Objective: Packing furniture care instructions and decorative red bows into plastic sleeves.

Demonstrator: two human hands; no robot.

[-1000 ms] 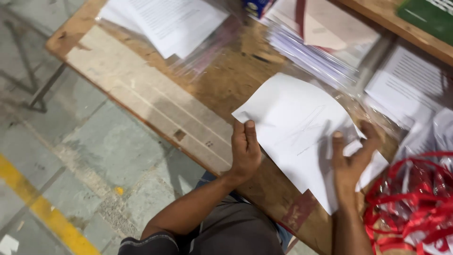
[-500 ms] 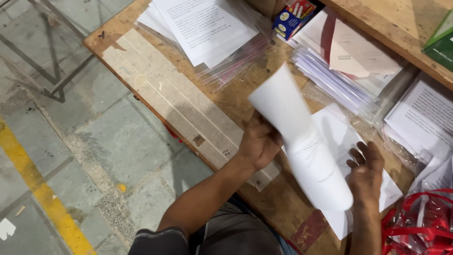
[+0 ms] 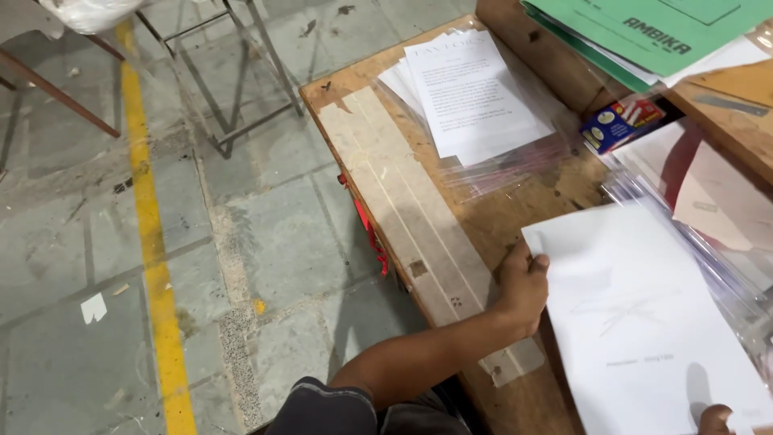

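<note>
At the near right, the left hand [image 3: 523, 283] pinches the left edge of a white sheet [image 3: 644, 322] lying flat on the wooden table [image 3: 515, 213], thumb on top, fingers curled under. Only the fingertips of the right hand [image 3: 715, 419] show at the sheet's near edge, pressing it; whether they close on it cannot be told. Right of the sheet lie clear plastic sleeves [image 3: 717, 242]. Farther off, a stack of printed white pages [image 3: 475, 97] rests on a clear bag. To its right sits a small blue and red box [image 3: 620, 122]. Farthest right are green folders [image 3: 644, 32]. A yellow floor line [image 3: 149, 242] runs along the left.
</note>
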